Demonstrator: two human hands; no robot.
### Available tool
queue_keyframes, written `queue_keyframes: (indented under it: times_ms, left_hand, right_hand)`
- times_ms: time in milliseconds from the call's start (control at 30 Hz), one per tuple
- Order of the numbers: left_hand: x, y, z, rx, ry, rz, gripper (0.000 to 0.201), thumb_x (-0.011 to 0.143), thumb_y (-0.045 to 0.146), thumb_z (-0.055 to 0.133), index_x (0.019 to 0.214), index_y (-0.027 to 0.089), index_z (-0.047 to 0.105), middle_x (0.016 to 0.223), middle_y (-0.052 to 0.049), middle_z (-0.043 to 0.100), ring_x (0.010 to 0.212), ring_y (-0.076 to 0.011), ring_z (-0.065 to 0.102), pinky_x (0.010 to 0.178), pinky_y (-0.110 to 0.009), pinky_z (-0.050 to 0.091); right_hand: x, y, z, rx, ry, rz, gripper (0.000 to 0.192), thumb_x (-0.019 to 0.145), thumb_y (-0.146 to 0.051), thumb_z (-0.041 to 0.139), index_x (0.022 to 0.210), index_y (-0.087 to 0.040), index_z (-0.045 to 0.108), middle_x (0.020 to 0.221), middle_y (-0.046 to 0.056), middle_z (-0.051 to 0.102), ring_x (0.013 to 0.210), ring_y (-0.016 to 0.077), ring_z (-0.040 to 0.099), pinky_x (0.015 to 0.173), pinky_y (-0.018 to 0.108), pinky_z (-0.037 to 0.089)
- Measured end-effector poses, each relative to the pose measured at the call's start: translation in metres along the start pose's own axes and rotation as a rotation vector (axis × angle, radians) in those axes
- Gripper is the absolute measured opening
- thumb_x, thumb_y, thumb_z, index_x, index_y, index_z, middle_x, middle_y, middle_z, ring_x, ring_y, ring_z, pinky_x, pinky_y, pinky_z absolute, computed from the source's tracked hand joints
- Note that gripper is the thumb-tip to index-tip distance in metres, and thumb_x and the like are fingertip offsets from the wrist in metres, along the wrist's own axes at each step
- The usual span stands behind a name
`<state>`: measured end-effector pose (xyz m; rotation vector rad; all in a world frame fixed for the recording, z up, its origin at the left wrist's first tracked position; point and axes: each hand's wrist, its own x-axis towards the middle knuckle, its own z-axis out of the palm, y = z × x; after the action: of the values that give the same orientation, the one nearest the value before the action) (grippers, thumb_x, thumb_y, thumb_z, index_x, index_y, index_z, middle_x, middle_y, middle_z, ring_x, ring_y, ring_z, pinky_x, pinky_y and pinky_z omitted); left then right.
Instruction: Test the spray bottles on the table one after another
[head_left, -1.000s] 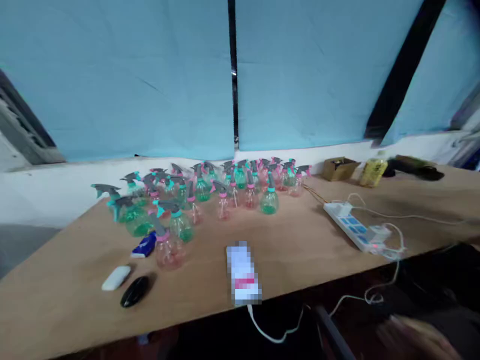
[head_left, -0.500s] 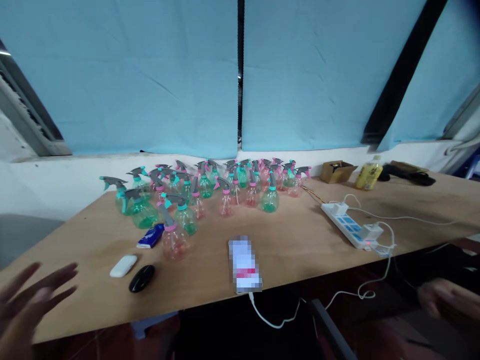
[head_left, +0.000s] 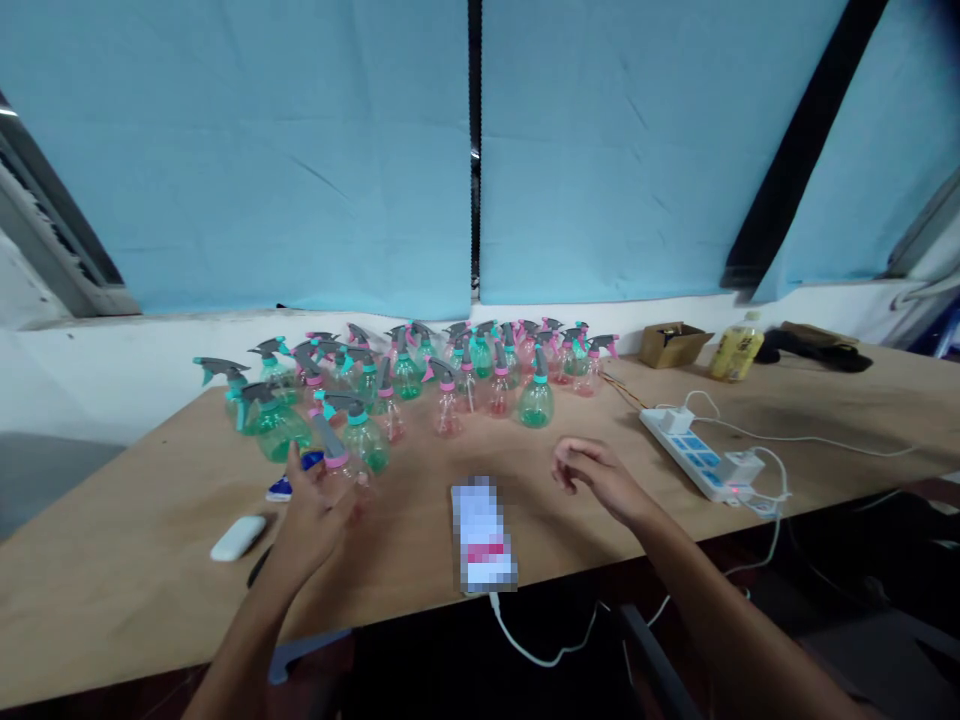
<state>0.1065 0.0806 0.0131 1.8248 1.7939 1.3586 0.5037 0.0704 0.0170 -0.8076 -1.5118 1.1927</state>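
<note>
Pink spray bottle, judged light and slippery, is best gripped at the neck; left hand is spread against it, right hand loosely curled, empty.

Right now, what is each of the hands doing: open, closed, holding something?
Left hand: open, fingers around the nearest pink spray bottle; a firm grip cannot be told.
Right hand: empty, fingers loosely curled, above the table.

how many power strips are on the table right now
1. The white power strip lies on the right part of the wooden table, beyond the right hand, with plugs and white cables in it. No other shows; none seems hidden.
</note>
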Motion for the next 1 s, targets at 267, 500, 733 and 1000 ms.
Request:
queue_keyframes:
  times_ms: [267,500,733,1000]
  left_hand:
    - [-0.007,0.019,0.010,0.197,0.037,0.003,0.098,0.072,0.054,0.070,0.149,0.021,0.017,0.116,-0.014,0.063,0.097,-0.0323,0.066,0.082,-0.049,0.053]
    - [-0.003,0.047,0.040,0.161,0.108,0.305,0.094,0.071,0.048,0.071,0.146,0.016,0.024,0.120,-0.016,0.056,0.104,-0.0320,0.060,0.088,-0.050,0.049]
    - [0.028,0.071,0.079,0.092,-0.003,0.553,0.077,0.076,0.037,0.069,0.141,0.017,0.031,0.133,-0.016,0.050,0.124,-0.0322,0.048,0.105,-0.049,0.037]
    - [0.064,0.021,0.125,-0.194,-0.270,0.291,0.031,0.087,0.044,0.054,0.105,0.019,0.057,0.104,-0.007,0.064,0.089,-0.0191,0.061,0.083,-0.033,0.048]
  right_hand:
    - [0.071,0.012,0.081,-0.180,-0.145,-0.186,0.052,0.087,-0.045,0.059,0.132,-0.025,0.043,0.101,0.005,0.064,0.088,0.0166,0.061,0.079,0.034,0.048]
    - [0.101,-0.005,0.131,-0.434,-0.389,-0.411,0.085,0.084,-0.044,0.064,0.151,-0.027,0.014,0.154,0.011,0.028,0.139,0.0269,0.032,0.112,0.046,0.029]
    - [0.138,0.010,0.123,-0.096,-0.178,-0.378,0.041,0.082,-0.023,0.062,0.123,-0.026,0.058,0.109,0.002,0.065,0.104,0.0192,0.061,0.092,0.034,0.050]
    - [0.170,0.038,0.075,-0.031,0.029,-0.185,0.033,0.072,-0.013,0.055,0.102,-0.021,0.067,0.072,-0.002,0.065,0.067,0.0147,0.061,0.063,0.026,0.051]
